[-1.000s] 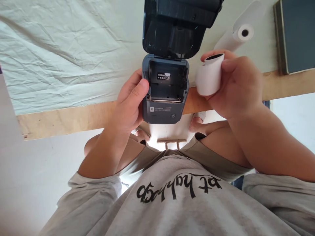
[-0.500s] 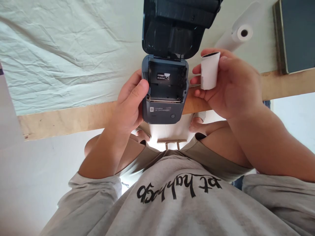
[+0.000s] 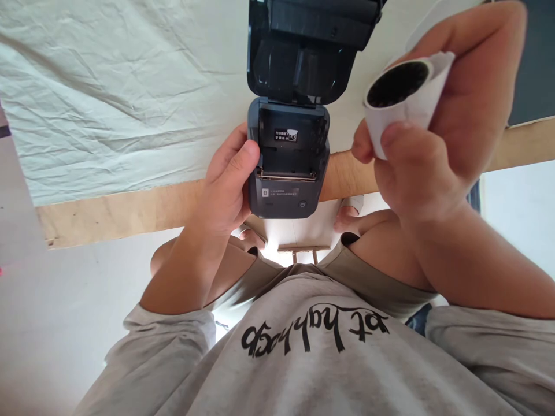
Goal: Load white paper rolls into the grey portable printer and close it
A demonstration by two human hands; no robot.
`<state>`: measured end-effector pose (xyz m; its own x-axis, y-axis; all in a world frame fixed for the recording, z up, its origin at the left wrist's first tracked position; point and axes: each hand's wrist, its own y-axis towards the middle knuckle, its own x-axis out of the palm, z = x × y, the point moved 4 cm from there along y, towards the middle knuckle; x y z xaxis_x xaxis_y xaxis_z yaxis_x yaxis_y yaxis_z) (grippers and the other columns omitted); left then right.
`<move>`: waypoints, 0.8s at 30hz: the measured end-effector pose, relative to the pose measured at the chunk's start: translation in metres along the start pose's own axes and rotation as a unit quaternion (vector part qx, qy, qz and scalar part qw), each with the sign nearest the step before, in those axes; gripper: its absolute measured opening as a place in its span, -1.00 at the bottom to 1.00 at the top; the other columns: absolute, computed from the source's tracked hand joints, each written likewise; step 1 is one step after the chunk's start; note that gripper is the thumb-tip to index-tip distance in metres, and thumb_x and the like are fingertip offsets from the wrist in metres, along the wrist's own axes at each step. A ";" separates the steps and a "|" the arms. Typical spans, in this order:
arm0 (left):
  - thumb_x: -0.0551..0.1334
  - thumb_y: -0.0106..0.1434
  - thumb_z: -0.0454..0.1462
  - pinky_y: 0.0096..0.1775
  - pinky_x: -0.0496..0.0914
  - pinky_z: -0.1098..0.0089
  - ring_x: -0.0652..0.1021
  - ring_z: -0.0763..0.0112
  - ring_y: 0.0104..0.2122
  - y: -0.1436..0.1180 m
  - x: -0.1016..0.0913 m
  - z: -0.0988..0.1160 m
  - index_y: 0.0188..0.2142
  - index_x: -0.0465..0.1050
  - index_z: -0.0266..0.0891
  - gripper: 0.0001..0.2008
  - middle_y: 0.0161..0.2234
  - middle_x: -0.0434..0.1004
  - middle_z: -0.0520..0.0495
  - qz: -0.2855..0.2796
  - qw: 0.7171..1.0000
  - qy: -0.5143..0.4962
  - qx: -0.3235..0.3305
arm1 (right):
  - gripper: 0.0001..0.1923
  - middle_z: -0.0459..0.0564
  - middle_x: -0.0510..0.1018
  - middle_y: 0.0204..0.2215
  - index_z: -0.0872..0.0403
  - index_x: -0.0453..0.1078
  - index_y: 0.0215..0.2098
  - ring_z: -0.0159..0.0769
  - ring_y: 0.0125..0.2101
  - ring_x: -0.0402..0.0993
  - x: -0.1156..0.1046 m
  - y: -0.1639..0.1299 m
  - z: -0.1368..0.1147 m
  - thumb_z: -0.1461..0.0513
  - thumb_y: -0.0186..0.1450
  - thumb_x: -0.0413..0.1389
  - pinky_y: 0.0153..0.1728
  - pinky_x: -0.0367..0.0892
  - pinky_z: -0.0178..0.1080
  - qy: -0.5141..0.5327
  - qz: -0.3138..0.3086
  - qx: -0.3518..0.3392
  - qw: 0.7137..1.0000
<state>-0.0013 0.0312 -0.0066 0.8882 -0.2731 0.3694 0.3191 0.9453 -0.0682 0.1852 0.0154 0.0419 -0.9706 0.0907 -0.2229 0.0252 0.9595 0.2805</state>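
Observation:
My left hand [image 3: 229, 179] grips the left side of a dark label printer [image 3: 284, 196], thumb on its edge. The printer's lid [image 3: 299, 58] is swung up and away from me, and the bay below it shows no roll, only a small printed sticker [image 3: 286, 136]. To the right, my right hand [image 3: 451, 127] is closed around a small white paper roll [image 3: 410, 112], raised and tilted so that its wide dark hollow core faces up and left. A gap lies between roll and printer.
Creased pale cloth [image 3: 121, 98] covers the table, with a bare wooden edge [image 3: 117, 211] along the front. A dark flat object [image 3: 531, 75] lies at the far right. Behind my right hand, some white paper [image 3: 427, 26] is partly hidden.
My right hand has turned and lifted the paper roll closer to the camera, so its core opening now shows. My left hand and the printer have barely moved.

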 end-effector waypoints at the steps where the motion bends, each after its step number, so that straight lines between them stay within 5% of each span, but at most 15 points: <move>1: 0.13 0.31 0.04 -0.22 0.50 0.41 0.62 0.37 -0.17 0.000 0.000 0.000 -0.09 0.49 -0.20 -0.59 -0.17 0.58 -0.01 0.000 1.000 0.001 0.001 | -0.73 -0.06 0.37 -0.17 -0.07 0.24 -0.13 -0.28 -0.30 0.41 0.002 0.001 -0.003 0.02 0.25 0.03 -0.21 0.40 -0.10 -0.013 0.005 -0.042 0.999; 7: 0.12 0.34 -0.02 -0.16 0.53 0.34 0.61 0.30 -0.09 -0.002 0.000 0.002 -0.17 0.51 -0.19 -0.67 -0.29 0.57 0.03 0.005 1.000 -0.005 0.015 | -0.77 -0.18 0.58 -0.19 -0.01 0.31 -0.09 -0.35 -0.23 0.54 0.025 0.003 -0.025 0.22 0.26 0.12 -0.28 0.42 -0.26 -0.219 -0.037 -0.241 0.945; 11: 0.17 0.30 -0.01 -0.11 0.53 0.27 0.59 0.22 -0.04 -0.002 0.000 0.003 -0.17 0.49 -0.19 -0.67 -0.31 0.55 0.00 0.004 1.000 -0.002 0.001 | -0.92 -0.19 0.60 -0.34 -0.01 0.30 -0.31 -0.32 -0.34 0.56 0.033 0.004 -0.024 0.29 0.24 0.12 -0.34 0.38 -0.21 -0.305 -0.033 -0.220 0.926; 16: 0.18 0.29 -0.02 -0.18 0.51 0.34 0.54 0.23 0.00 -0.003 0.001 0.004 -0.19 0.48 -0.20 -0.69 -0.30 0.54 -0.03 0.008 1.000 -0.003 -0.004 | -0.87 -0.10 0.61 -0.16 0.04 0.28 -0.43 -0.25 -0.19 0.56 0.037 0.004 -0.020 0.35 0.23 0.12 -0.29 0.37 -0.18 -0.291 -0.018 -0.251 0.923; 24: 0.22 0.27 -0.03 -0.37 0.39 0.50 0.54 0.51 -0.33 -0.004 -0.002 0.003 -0.25 0.49 -0.24 -0.69 -0.42 0.40 0.03 0.008 1.000 -0.018 0.009 | -0.89 -0.09 0.51 -0.36 0.04 0.33 -0.44 -0.29 -0.36 0.41 0.041 -0.007 -0.023 0.28 0.19 0.20 -0.36 0.21 -0.17 -0.278 -0.041 -0.300 0.912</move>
<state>-0.0051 0.0284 -0.0042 0.8804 -0.2523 0.4014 0.2992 0.9525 -0.0574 0.1396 0.0059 0.0520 -0.6874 0.3066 -0.6584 -0.3391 0.6662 0.6642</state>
